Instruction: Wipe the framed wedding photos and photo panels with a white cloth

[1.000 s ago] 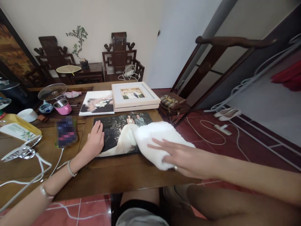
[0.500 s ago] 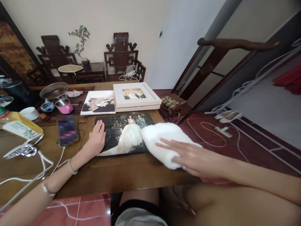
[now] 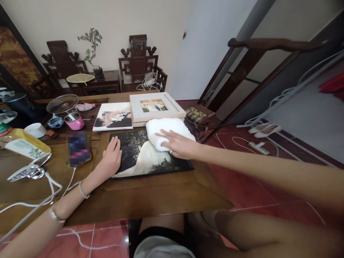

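A dark wedding photo panel lies flat on the wooden table. My left hand rests flat on its left edge, fingers stretched out. My right hand lies palm down on a folded white towel, which covers the panel's far right part. The fingers are extended over the cloth and a ring shows on one of them.
Behind the panel lie an unframed photo print and a white framed photo. A phone with a cable, a pink cup, a bowl and a yellow tray sit left. A brown bag and chair stand right.
My right hand has slid the towel from the panel's near right corner up and left to its far edge. My left hand has stayed in place.
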The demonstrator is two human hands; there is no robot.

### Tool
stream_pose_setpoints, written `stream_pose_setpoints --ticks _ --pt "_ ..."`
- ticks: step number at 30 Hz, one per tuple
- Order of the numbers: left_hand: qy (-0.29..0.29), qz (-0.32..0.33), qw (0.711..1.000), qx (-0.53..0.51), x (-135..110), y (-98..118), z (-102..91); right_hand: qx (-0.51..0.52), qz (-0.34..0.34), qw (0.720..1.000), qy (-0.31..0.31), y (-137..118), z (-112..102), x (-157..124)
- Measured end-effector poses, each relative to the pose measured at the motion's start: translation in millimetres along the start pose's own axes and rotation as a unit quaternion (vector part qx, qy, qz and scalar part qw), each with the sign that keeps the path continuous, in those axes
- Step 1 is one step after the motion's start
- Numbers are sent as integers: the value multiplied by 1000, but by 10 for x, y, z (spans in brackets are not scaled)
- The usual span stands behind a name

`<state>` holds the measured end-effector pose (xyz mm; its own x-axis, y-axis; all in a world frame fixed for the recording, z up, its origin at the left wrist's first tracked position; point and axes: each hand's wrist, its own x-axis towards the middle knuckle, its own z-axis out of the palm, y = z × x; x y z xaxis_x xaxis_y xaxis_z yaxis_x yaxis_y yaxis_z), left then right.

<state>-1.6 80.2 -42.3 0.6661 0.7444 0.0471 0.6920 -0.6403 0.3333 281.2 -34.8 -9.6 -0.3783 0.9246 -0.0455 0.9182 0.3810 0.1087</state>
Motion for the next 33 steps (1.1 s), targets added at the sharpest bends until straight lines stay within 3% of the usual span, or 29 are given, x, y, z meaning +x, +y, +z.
stream_pose_setpoints --ticks 4,7,11,13,15,20,27,30,33 --pt "47 20 998 -20 13 -63 62 13 15 1000 0 -180 -13 -62" --pt "79 36 996 -37 18 -116 117 13 -66 998 15 -482 -25 -188" --pt "78 37 995 -46 20 -128 135 11 -162 982 95 -898 -39 -377" --pt "75 39 995 -45 23 -113 120 12 -161 979 124 -1036 -53 -432" --pt "64 36 997 -38 24 -95 96 23 -146 983 111 -1095 -77 -430" --pt "25 9 999 -25 17 -68 46 43 -94 995 14 -895 -159 -154" --pt "44 34 998 -27 20 -84 56 46 -29 998 29 -355 -235 396" --pt "47 34 998 -35 15 -113 72 67 21 997 41 -342 -242 498" --pt "59 34 997 -38 10 -135 89 58 58 996 19 -511 -243 462"
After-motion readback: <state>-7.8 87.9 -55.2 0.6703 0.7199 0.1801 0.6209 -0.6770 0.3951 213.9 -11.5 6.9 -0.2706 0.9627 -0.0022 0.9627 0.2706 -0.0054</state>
